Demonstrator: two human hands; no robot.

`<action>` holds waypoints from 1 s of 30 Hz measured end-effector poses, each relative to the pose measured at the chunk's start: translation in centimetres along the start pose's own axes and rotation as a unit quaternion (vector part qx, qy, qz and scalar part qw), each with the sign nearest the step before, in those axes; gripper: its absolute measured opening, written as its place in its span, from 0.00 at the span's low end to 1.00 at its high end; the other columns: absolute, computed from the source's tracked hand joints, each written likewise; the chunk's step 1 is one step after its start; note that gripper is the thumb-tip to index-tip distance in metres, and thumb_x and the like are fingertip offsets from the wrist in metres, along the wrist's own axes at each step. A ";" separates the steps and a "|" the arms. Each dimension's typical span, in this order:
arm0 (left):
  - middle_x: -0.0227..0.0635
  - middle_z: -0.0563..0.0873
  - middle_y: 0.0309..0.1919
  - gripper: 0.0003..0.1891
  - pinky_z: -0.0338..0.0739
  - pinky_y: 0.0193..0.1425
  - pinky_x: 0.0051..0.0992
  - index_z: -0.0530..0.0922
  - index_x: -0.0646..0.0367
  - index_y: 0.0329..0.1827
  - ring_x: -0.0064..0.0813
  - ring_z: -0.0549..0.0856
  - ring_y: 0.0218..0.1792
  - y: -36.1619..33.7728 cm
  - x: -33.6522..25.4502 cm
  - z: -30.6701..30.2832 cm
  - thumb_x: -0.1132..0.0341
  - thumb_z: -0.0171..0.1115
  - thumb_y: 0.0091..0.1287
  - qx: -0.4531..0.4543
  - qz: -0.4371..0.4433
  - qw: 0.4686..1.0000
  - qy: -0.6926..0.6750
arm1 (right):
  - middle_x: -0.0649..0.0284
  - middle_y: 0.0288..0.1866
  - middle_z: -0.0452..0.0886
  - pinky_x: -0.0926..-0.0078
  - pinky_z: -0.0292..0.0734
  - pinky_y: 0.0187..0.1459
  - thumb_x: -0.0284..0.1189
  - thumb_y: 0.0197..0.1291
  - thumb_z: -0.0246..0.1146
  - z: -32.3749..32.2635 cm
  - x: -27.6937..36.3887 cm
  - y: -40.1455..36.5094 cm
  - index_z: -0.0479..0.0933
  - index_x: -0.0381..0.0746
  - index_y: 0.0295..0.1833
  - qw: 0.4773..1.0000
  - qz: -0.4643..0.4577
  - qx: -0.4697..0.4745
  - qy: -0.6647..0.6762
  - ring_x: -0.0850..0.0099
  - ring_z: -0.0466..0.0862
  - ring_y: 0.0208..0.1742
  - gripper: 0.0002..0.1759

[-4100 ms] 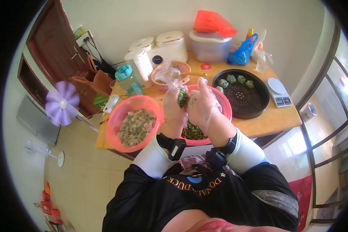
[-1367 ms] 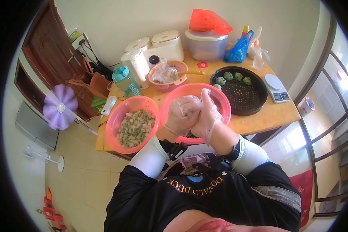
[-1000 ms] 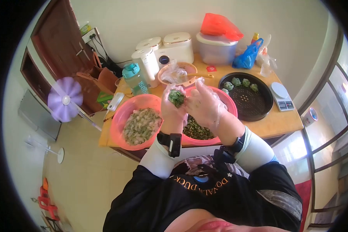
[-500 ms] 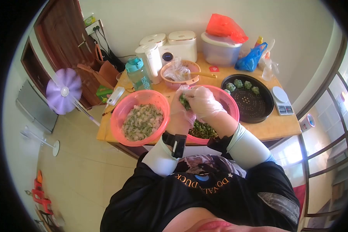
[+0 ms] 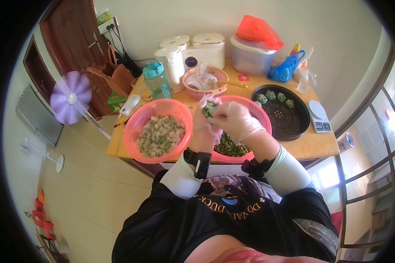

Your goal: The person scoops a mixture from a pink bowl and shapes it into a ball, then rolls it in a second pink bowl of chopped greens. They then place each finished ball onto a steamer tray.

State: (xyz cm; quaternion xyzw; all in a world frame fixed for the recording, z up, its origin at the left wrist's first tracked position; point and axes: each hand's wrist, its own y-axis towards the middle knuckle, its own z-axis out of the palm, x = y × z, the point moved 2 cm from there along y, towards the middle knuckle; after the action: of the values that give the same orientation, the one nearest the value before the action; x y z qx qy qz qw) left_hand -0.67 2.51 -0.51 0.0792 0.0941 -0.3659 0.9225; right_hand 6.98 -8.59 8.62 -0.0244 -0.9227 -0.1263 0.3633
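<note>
In the head view, my left hand [image 5: 202,123], in a clear plastic glove, is closed round a green-and-white stuffed ball [image 5: 209,109]. My right hand [image 5: 238,122], gloved too, has its fingers pinched together at the ball's right side. Both hands are over a pink basin [image 5: 264,124] of dark green chopped filling [image 5: 231,146]. Left of it stands a second pink basin [image 5: 129,142], holding a pale mix flecked with green [image 5: 161,136]. A round black perforated pan [image 5: 285,125] on the right has several similar green balls [image 5: 271,95] along its far side.
A kitchen scale [image 5: 319,115] lies right of the pan. Behind the basins are a colander [image 5: 200,93] with a plastic bag and wooden handle, a teal-lidded bottle [image 5: 157,82], white appliances [image 5: 203,52] and a lidded tub [image 5: 251,57]. A purple fan [image 5: 71,98] stands left of the table.
My right hand has drawn slightly right and down, its fingers now pinched at the ball's edge. More of the ball shows in my left hand. The view has shifted a little.
</note>
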 end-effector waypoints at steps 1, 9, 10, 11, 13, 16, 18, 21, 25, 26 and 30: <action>0.33 0.85 0.37 0.08 0.83 0.50 0.30 0.79 0.56 0.40 0.30 0.86 0.41 -0.2 0.2 0.3 0.61 0.61 0.74 0.000 0.000 1.000 -0.001 | 0.49 0.36 0.86 0.58 0.82 0.43 0.32 0.59 0.69 0.6 0.3 -0.2 0.87 0.39 0.41 1.000 -0.011 -0.011 -0.012 0.53 0.88 0.39 0.10; 0.31 0.84 0.32 0.11 0.82 0.46 0.27 0.79 0.55 0.38 0.28 0.84 0.35 -2.2 1.0 3.3 0.59 0.59 0.75 -0.038 0.019 0.998 0.044 | 0.49 0.36 0.85 0.59 0.83 0.43 0.29 0.63 0.63 1.9 -0.2 -0.1 0.87 0.38 0.40 0.991 -0.066 -0.080 -0.087 0.55 0.87 0.36 0.09; 0.31 0.84 0.32 0.11 0.82 0.46 0.27 0.79 0.55 0.38 0.28 0.84 0.35 -2.1 0.8 2.8 0.59 0.59 0.75 -0.039 0.019 0.998 0.044 | 0.49 0.36 0.85 0.59 0.83 0.43 0.29 0.63 0.63 2.0 -0.5 0.1 0.87 0.38 0.40 0.991 -0.066 -0.080 -0.087 0.55 0.87 0.36 0.09; 0.32 0.84 0.32 0.10 0.82 0.47 0.28 0.79 0.56 0.39 0.28 0.84 0.35 -1.7 0.6 2.1 0.60 0.60 0.75 -0.023 0.005 0.999 0.038 | 0.49 0.35 0.85 0.60 0.82 0.43 0.29 0.64 0.63 2.0 -0.8 0.2 0.87 0.37 0.41 0.991 -0.080 -0.071 -0.082 0.54 0.87 0.36 0.09; 0.32 0.85 0.33 0.09 0.82 0.48 0.28 0.79 0.56 0.40 0.28 0.84 0.35 -1.5 0.6 2.1 0.60 0.60 0.75 -0.006 -0.011 0.999 0.033 | 0.49 0.35 0.85 0.60 0.82 0.44 0.30 0.64 0.63 1.2 -0.5 -0.2 0.87 0.37 0.42 0.991 -0.093 -0.063 -0.076 0.54 0.87 0.36 0.09; 0.33 0.86 0.35 0.08 0.84 0.49 0.31 0.80 0.58 0.44 0.28 0.86 0.38 -1.7 0.4 2.1 0.62 0.61 0.74 -0.098 0.054 0.994 -0.008 | 0.47 0.38 0.86 0.59 0.81 0.45 0.32 0.64 0.64 -1.0 0.1 -1.2 0.87 0.38 0.44 0.989 0.060 -0.051 0.124 0.51 0.86 0.37 0.10; 0.34 0.87 0.37 0.08 0.86 0.51 0.34 0.81 0.58 0.47 0.30 0.88 0.42 -1.6 0.2 1.7 0.63 0.63 0.73 -0.061 0.037 0.997 -0.017 | 0.46 0.41 0.86 0.58 0.80 0.46 0.33 0.63 0.66 -1.3 0.0 -1.3 0.86 0.37 0.44 0.991 0.060 -0.049 0.105 0.46 0.85 0.39 0.11; 0.35 0.87 0.39 0.09 0.86 0.52 0.35 0.81 0.58 0.48 0.33 0.88 0.44 -1.7 0.6 2.3 0.62 0.62 0.74 0.028 -0.004 0.999 -0.018 | 0.46 0.40 0.87 0.56 0.81 0.46 0.32 0.63 0.64 0.3 -0.3 -0.9 0.86 0.37 0.43 0.997 -0.016 -0.073 -0.012 0.47 0.86 0.39 0.11; 0.37 0.87 0.38 0.08 0.85 0.52 0.36 0.80 0.59 0.47 0.34 0.87 0.41 -2.2 0.9 2.0 0.63 0.62 0.74 -0.035 -0.021 0.998 0.037 | 0.47 0.39 0.86 0.52 0.82 0.48 0.31 0.63 0.62 1.8 -0.5 -0.3 0.86 0.41 0.41 0.984 -0.109 -0.051 -0.128 0.47 0.86 0.43 0.08; 0.36 0.86 0.38 0.09 0.85 0.51 0.33 0.80 0.58 0.44 0.33 0.87 0.42 -2.4 0.8 1.9 0.62 0.61 0.75 -0.029 -0.010 0.998 0.061 | 0.47 0.39 0.86 0.52 0.82 0.48 0.31 0.63 0.62 2.0 -0.6 -0.4 0.86 0.41 0.41 0.984 -0.110 -0.050 -0.128 0.47 0.86 0.43 0.08; 0.36 0.86 0.40 0.11 0.84 0.53 0.32 0.80 0.57 0.42 0.33 0.87 0.43 -1.9 0.8 0.8 0.59 0.60 0.77 -0.045 -0.004 0.997 0.062 | 0.47 0.38 0.85 0.55 0.81 0.47 0.31 0.64 0.63 0.6 0.3 -0.9 0.85 0.40 0.43 0.985 -0.107 -0.020 -0.132 0.48 0.86 0.41 0.09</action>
State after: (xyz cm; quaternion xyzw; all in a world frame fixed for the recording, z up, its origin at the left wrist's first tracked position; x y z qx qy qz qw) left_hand -1.28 0.40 -0.04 0.0596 0.1676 -0.3596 0.9160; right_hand 6.25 -9.34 8.22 0.0513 -0.9571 -0.1787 0.2224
